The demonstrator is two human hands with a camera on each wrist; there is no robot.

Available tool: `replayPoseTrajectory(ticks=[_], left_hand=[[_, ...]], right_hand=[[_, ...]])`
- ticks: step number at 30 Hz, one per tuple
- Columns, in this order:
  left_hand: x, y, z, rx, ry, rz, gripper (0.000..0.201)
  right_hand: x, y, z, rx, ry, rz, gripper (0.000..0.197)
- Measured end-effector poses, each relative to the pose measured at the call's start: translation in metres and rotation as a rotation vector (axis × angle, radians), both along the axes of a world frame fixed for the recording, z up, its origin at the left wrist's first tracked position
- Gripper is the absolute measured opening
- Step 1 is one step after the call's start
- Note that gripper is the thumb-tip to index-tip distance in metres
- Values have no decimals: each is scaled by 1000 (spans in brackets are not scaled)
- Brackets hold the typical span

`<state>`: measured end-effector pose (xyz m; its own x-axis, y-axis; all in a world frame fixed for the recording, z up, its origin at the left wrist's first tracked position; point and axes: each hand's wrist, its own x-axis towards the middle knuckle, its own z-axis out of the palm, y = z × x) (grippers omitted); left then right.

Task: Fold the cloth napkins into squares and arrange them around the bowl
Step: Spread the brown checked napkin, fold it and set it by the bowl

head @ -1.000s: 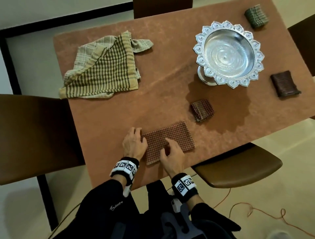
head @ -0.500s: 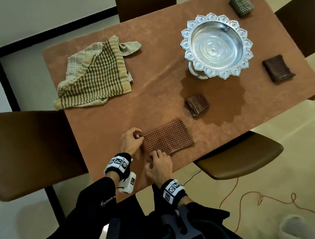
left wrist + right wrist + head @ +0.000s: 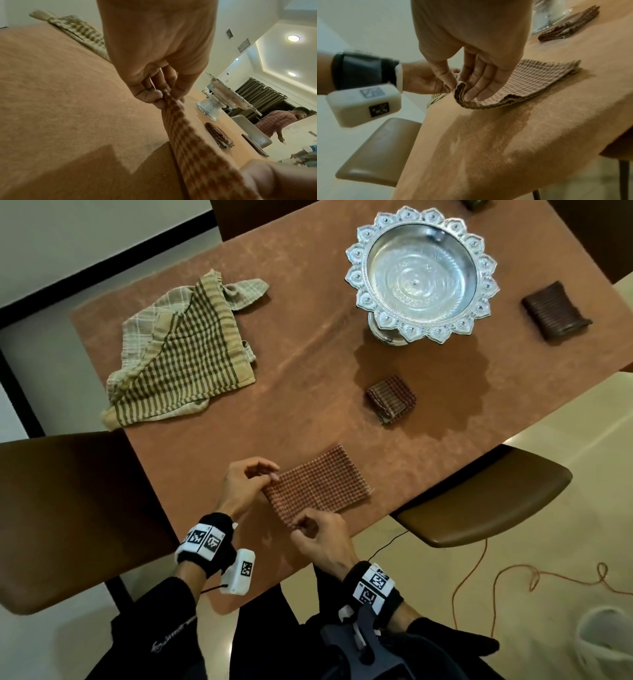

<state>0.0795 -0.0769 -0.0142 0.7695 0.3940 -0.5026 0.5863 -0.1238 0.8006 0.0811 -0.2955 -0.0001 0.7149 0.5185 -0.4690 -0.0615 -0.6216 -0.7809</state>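
Tabletop (image 3: 308,344): red-checked napkin (image 3: 322,484), folded rectangle, corners pinched.

Your left hand (image 3: 154,54) pinches the red checked napkin (image 3: 197,148).
Its corner sits between thumb and fingertips (image 3: 157,94), lifted off the table (image 3: 68,94); beyond stand the silver bowl (image 3: 221,94) and a folded napkin (image 3: 219,136).
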Motion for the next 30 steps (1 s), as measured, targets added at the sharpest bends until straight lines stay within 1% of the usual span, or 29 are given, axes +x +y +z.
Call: replayPoseTrajectory(ticks=[2, 4, 7, 9, 11, 13, 16, 19, 21, 25, 28, 30], left_hand=[[-6, 2, 8, -56, -25, -12, 30], [-5, 2, 14, -95, -47, -35, 25], [14, -3, 18, -87, -90, -91, 25], [29, -9, 18, -54, -101, -168, 27], [46, -18, 16, -5, -64, -268, 30], [60, -26, 12, 30, 10, -346, 26], [73, -33, -4, 111, 93, -436, 28], [74, -37, -19, 175, 131, -471, 27], [73, -41, -28, 235, 123, -466, 27], [65, -50, -37, 321, 80, -403, 26], [58, -56, -37, 381, 32, -368, 27], [53, -60, -39, 472, -49, -397, 30]], right_hand=[[0, -3, 6, 93, 96, -49, 8], [2, -11, 5, 131, 139, -152, 11], [13, -27, -4, 151, 177, -318, 12], [25, -38, -9, 148, 232, -478, 11], [38, -47, -12, 156, 322, -631, 11], [50, -57, -18, 132, 343, -698, 14], [65, -69, -33, 51, 308, -721, 16], [73, -74, -38, -11, 283, -726, 18], [74, -75, -37, -56, 191, -689, 15], [70, -71, -37, -179, -39, -586, 7], [67, -68, -38, -282, -191, -516, 11], [63, -64, -37, -350, -328, -441, 20]])
